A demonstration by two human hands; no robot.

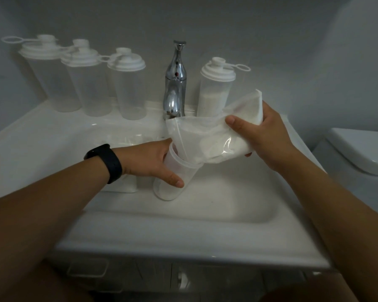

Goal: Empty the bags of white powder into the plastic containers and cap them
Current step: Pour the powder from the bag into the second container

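While the left hand point(153, 162) wraps its fingers point(174, 178) around an uncapped clear plastic container point(172, 182), that container leans over the basin of a white sink point(183, 232), its open mouth tilted up and to the right, its base lower and toward the viewer. Its long axis runs diagonally, bottom-left to top-right. A little white powder shows at its bottom. A black wristband point(106, 162) sits on the left wrist.

The right hand point(268, 136) grips a clear bag of white powder point(214, 136), thumb across the front, the other fingers behind it and mostly hidden. The bag lies slanted, its high corner up at the right beside the hand, its lower end reaching down-left into the container's mouth. Powder is gathered in the lower part of the bag, just left of the right thumb.

Along the back ledge of the sink stand four capped containers. Three empty ones point(90, 83) cluster at the left, each upright with a white lid. One filled container point(214, 92), holding white powder, stands upright to the right of a chrome tap point(175, 83), just behind the bag. Another bag with powder point(127, 184) lies in the basin, partly hidden under the left wrist. A white toilet point(362, 153) edge shows at the far right.
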